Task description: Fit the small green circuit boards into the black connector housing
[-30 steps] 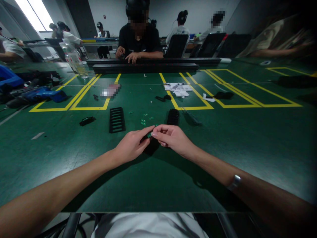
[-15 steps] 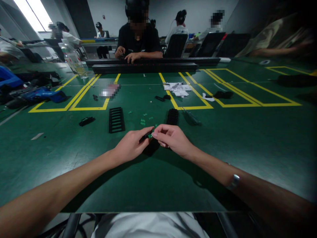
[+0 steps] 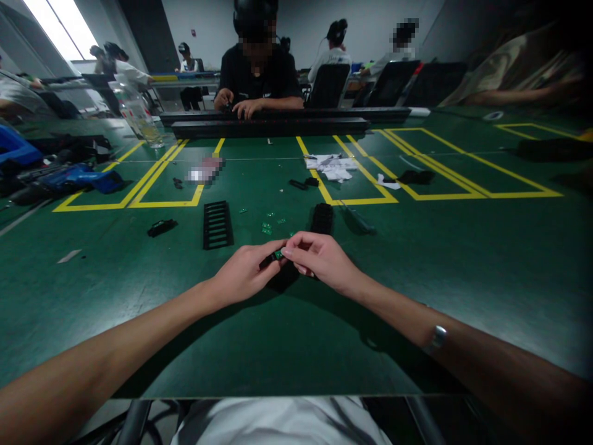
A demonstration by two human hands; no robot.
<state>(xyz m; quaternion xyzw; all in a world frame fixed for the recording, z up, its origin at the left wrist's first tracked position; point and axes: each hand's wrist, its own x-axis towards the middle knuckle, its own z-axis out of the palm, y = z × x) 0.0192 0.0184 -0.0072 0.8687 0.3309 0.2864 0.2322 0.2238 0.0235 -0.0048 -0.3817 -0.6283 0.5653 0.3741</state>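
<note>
Low over the green table, my left hand (image 3: 243,272) is closed around a small black plastic part (image 3: 267,261), most of it covered by the fingers. A small green circuit board (image 3: 278,254) shows at that part, between the two hands. Thumb and forefinger of my right hand (image 3: 327,262) are pinched at the board's right end; how far the board sits inside the black part I cannot tell. Several loose green circuit boards (image 3: 266,228) lie just beyond my hands. A black slotted tray (image 3: 217,225) rests to their left, a second black slotted tray (image 3: 322,219) behind my right hand.
A black part (image 3: 162,227) lies at left, a clear plastic packet (image 3: 359,219) at right. Farther back are crumpled white paper (image 3: 332,165), a bottle (image 3: 148,127), blue tools (image 3: 88,177) and long black bars (image 3: 271,127). Across the table sits a person (image 3: 259,74).
The green board and my right fingertips have shifted very slightly at the black part. Both hands otherwise keep the same place and grip; the view moved a touch.
</note>
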